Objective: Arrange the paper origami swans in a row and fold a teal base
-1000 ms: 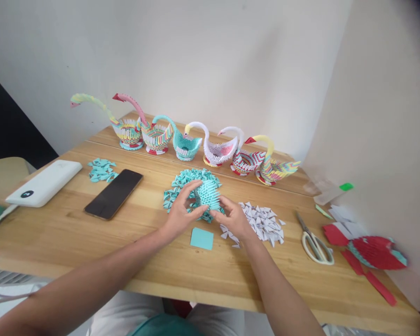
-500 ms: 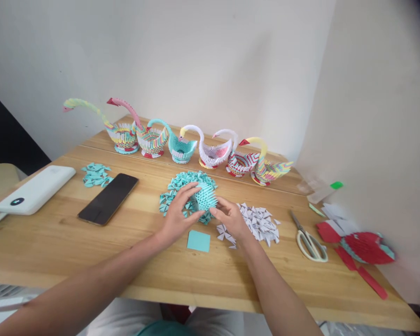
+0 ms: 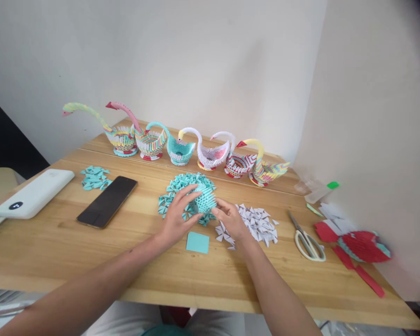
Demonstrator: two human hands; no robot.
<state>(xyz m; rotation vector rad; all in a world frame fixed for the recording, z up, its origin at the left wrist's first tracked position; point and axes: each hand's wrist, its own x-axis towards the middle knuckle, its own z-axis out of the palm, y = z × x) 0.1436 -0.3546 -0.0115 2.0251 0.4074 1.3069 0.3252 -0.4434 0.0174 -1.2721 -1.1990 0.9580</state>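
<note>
You hold the teal modular-origami body (image 3: 205, 199) between both hands: your left hand (image 3: 177, 219) curls round its left side, your right hand (image 3: 231, 220) pinches its right edge. It sits above the heap of teal folded pieces (image 3: 175, 191) mid-table (image 3: 56, 242), with white folded pieces (image 3: 257, 224) just right and a teal paper square (image 3: 198, 242) in front.

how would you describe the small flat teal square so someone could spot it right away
Start at the wooden table and find the person's two hands near its middle, the left hand and right hand. The teal square lies flat on bare wood just in front of them, toward the near edge. Unlike the heap of folded teal pieces behind it, it is one smooth, unfolded sheet.
</note>
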